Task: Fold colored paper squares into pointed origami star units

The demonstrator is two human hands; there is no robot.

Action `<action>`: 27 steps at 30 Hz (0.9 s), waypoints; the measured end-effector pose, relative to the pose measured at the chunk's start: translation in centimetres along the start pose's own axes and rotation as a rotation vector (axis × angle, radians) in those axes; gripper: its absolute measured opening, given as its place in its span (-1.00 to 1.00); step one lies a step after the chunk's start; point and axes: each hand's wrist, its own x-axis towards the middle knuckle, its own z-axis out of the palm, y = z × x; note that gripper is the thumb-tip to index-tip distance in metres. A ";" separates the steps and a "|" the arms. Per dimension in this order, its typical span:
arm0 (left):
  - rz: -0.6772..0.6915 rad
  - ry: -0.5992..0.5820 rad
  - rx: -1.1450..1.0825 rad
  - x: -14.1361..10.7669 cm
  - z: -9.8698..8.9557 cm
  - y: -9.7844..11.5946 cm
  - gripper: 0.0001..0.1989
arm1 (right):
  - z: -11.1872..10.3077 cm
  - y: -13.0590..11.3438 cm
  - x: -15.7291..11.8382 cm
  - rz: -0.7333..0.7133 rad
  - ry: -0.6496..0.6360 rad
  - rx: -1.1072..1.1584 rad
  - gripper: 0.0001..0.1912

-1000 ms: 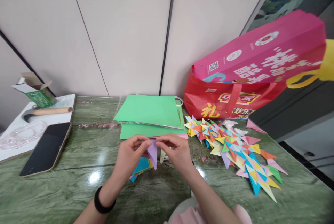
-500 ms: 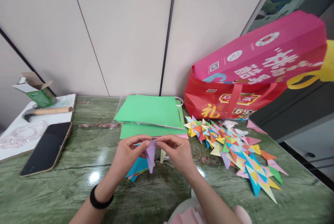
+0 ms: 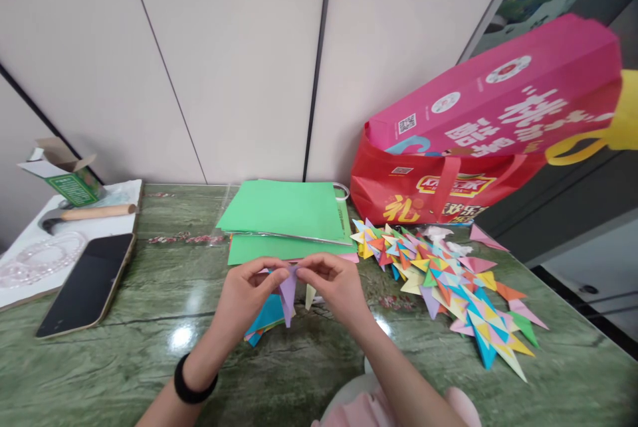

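A folded purple paper (image 3: pixel 288 297) hangs point down between my two hands. My left hand (image 3: pixel 254 291) pinches its upper left part between thumb and fingers. On the other side, my right hand (image 3: pixel 333 283) pinches the top right edge, fingertips almost touching the left ones. Under and behind the hands lie blue paper sheets (image 3: pixel 270 313) and a pale yellow folded piece (image 3: pixel 310 296). Green paper sheets (image 3: pixel 286 211) are stacked just beyond. To the right, many folded paper triangles (image 3: pixel 443 274) in mixed colours lie in an overlapping pile on the green table (image 3: pixel 164 380).
A phone (image 3: pixel 87 284), a wooden-handled tool (image 3: pixel 97 212), clear beads (image 3: pixel 42 257) and an opened green box (image 3: pixel 74 184) are at the left. A red bag (image 3: pixel 389 181) with a pink bag (image 3: pixel 553 95) stands at the back right.
The camera view has shifted slightly. Both hands keep their pinch on the purple paper, with only a tiny movement of the fingers.
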 end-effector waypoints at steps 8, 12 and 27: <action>-0.076 -0.038 -0.209 -0.2 0.4 -0.1 -0.87 | -0.1 -0.6 0.2 0.009 -0.044 0.087 -0.84; -0.135 -0.069 -0.354 -0.3 0.7 -0.8 -0.81 | -0.1 -0.9 0.1 -0.071 -0.134 0.038 -0.81; 0.292 0.087 0.298 -0.3 0.7 -0.8 -0.90 | -0.3 -0.6 0.0 0.266 -0.148 0.306 -0.73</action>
